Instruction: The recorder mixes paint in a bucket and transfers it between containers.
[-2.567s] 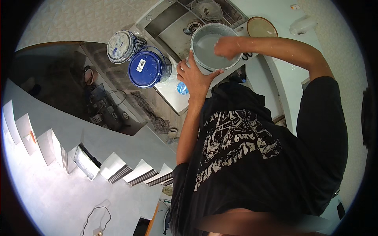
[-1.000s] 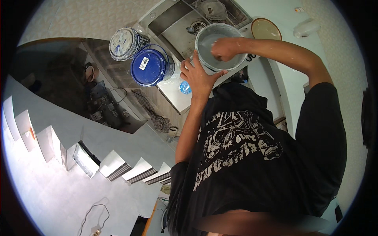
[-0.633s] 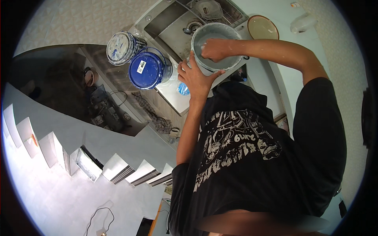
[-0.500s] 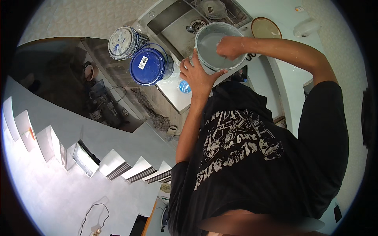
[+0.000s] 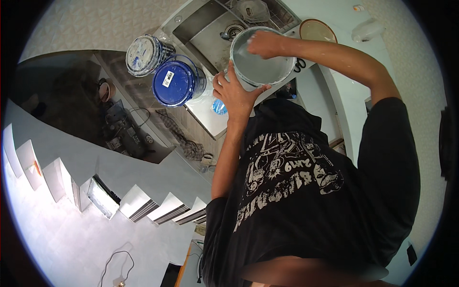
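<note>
A round bucket (image 5: 267, 71) with a pale, whitish rim stands at the sink's near edge, holding greyish liquid. My left hand (image 5: 235, 94) steadies it from the near left, thumb and fingers spread along the outside of its wall. Over the far part of the bucket's mouth, my right hand (image 5: 266, 45) is closed in a fist. Whatever that fist holds, if anything, is hidden. Left of the bucket are a blue lidded pail (image 5: 174, 85) and a paint-smeared pail (image 5: 147, 55).
Behind the bucket lies a metal sink (image 5: 201, 45) with a clear plastic container (image 5: 252, 10). A brown-rimmed plate (image 5: 318, 31) and black-handled scissors (image 5: 299, 65) are to the right. A clear plastic bag (image 5: 367, 31) rests farther right. White stair steps (image 5: 138, 202) descend at lower left.
My right fist has shifted up and left across the bucket, from near its right-middle to its far side. My left hand keeps its place on the bucket. The view has shifted slightly.
</note>
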